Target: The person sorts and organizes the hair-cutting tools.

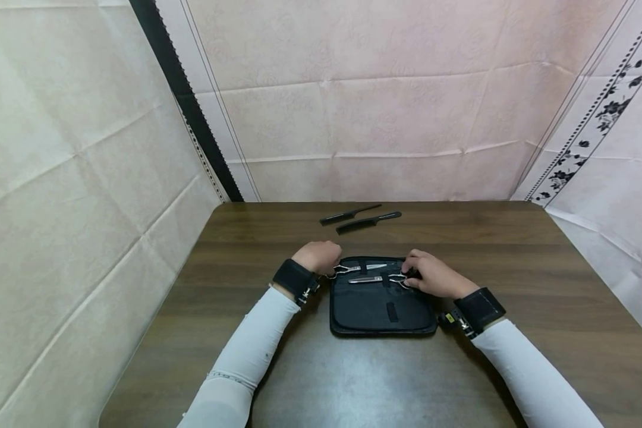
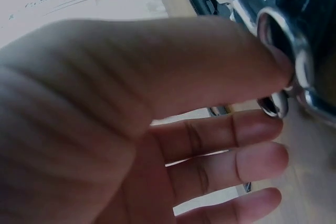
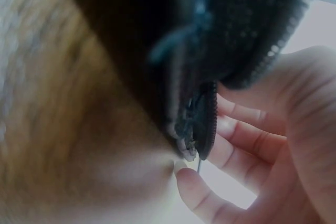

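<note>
A black zip case [image 1: 385, 315] lies spread on the wooden table, holding two pairs of metal scissors. My left hand [image 1: 318, 257] is at the case's far left corner, by the handles of the upper scissors [image 1: 348, 269]. In the left wrist view its thumb presses against a shiny finger ring [image 2: 302, 45], and the other fingers curve below. At the far right corner, my right hand [image 1: 433, 274] grips the case, close to the handles of the lower scissors [image 1: 366, 279]. Its fingertips [image 3: 226, 124] touch the zipped edge in the right wrist view; the thumb tip is hidden there.
Behind the case lie two black combs, one with a thin tail [image 1: 350, 215] and one with a broad handle [image 1: 369, 222]. A small black strap [image 1: 392, 312] is on the near part of the case. Pale patterned cloth [image 1: 380, 119] hangs behind the table.
</note>
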### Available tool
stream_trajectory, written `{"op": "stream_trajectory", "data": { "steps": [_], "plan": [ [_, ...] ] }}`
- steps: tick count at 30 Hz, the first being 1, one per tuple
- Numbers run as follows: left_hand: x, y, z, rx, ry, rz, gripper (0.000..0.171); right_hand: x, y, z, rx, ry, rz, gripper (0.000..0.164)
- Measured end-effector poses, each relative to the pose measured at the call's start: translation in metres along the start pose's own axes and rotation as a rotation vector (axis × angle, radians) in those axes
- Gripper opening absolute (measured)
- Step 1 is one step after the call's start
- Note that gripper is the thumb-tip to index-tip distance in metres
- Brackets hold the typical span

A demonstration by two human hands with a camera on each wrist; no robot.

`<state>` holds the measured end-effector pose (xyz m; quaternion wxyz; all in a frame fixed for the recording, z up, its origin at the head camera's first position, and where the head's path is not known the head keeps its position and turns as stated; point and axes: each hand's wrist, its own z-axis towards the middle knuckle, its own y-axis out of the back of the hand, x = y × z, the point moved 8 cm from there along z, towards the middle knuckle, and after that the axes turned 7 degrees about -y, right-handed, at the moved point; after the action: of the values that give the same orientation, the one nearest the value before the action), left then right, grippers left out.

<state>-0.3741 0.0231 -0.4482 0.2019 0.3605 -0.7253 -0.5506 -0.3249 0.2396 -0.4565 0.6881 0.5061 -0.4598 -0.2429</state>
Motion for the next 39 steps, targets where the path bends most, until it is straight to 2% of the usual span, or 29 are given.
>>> {"op": "stream_trajectory", "data": {
  "steps": [15,24,28,36,39],
  "plan": [
    [-0.0042,0.0023,0.0002,-0.041,-0.027,0.025,0.055,0.0016,0.0009,-0.0008,0.004,-0.003,0.004,0.018],
    [-0.0057,0.0023,0.0009,-0.042,-0.034,0.047,0.054,0.0013,0.0004,-0.0002,0.015,-0.01,0.009,0.018],
    [-0.0069,0.0018,0.001,-0.037,-0.04,0.05,0.046,0.0005,-0.0004,0.0004,0.018,-0.015,0.008,0.018],
    [-0.0102,0.0014,0.0013,-0.031,-0.035,0.042,0.014,-0.001,-0.0007,0.0012,0.006,-0.004,0.005,0.018],
    [-0.0102,0.0006,0.0015,-0.025,-0.033,0.046,0.008,-0.0015,-0.0014,0.0013,0.007,-0.001,0.005,0.018]
  ]
}}
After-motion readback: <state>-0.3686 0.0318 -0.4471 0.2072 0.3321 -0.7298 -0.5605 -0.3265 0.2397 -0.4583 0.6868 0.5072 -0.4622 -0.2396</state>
